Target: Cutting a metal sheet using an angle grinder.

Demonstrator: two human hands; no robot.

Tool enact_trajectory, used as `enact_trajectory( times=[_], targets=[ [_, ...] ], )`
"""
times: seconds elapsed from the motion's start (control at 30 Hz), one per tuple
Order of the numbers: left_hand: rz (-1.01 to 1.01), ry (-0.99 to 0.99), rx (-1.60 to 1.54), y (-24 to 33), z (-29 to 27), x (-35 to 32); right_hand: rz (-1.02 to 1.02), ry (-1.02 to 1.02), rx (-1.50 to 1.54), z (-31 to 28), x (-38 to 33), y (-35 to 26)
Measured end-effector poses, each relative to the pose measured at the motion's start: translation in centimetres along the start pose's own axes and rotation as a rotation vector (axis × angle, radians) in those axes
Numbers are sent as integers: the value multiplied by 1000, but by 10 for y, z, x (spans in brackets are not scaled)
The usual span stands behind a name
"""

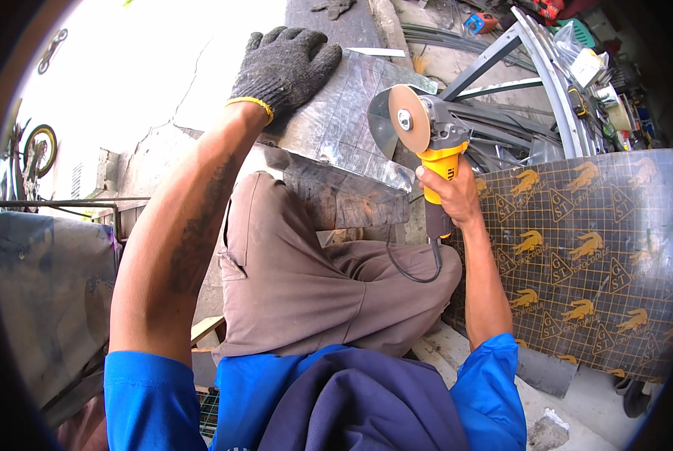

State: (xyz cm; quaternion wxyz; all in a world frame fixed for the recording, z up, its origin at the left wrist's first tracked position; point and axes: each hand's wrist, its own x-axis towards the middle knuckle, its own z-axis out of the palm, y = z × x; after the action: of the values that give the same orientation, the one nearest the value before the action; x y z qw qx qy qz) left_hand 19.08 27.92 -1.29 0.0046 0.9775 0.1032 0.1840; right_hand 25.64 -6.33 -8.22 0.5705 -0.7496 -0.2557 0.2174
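Observation:
My left hand (285,65), in a dark knit glove with a yellow cuff, presses flat on a grey metal sheet (349,124) that lies across my raised knee. My bare right hand (449,194) grips the yellow body of an angle grinder (433,143), held upright just right of the sheet. Its round tan disc (406,118) faces me, close to the sheet's right edge; whether it touches the metal I cannot tell. The grinder's black cord (414,272) loops down below my right wrist.
A dark panel with a yellow grid and animal pattern (585,255) leans at my right. Grey metal bars and frames (536,75) lie behind it among tools and clutter. A worn grey surface (47,286) stands at my left. Bright concrete ground (141,83) lies ahead.

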Motion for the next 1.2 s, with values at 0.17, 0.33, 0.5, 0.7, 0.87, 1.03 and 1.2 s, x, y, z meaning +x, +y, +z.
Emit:
enact_trajectory(
  times=[0.17,0.33,0.5,0.7,0.87,1.03,1.2],
  targets=[
    [-2,-7,-16,0,-2,-1,12,-33,-2,5,-2,-7],
    [-20,-5,-22,1,-4,0,13,-57,-6,7,-3,-11],
    [-17,-12,-33,1,-4,-1,-40,-26,-38,7,-3,-7],
    [-25,18,-13,-1,0,-1,-1,30,27,3,-3,-3],
    [-7,-6,-22,-1,0,0,46,72,74,1,-6,-1],
    [0,-4,-11,0,-2,-1,93,132,101,0,-10,-8],
    [-2,-18,-17,0,-5,-2,75,92,78,1,-10,-8]
  ],
)
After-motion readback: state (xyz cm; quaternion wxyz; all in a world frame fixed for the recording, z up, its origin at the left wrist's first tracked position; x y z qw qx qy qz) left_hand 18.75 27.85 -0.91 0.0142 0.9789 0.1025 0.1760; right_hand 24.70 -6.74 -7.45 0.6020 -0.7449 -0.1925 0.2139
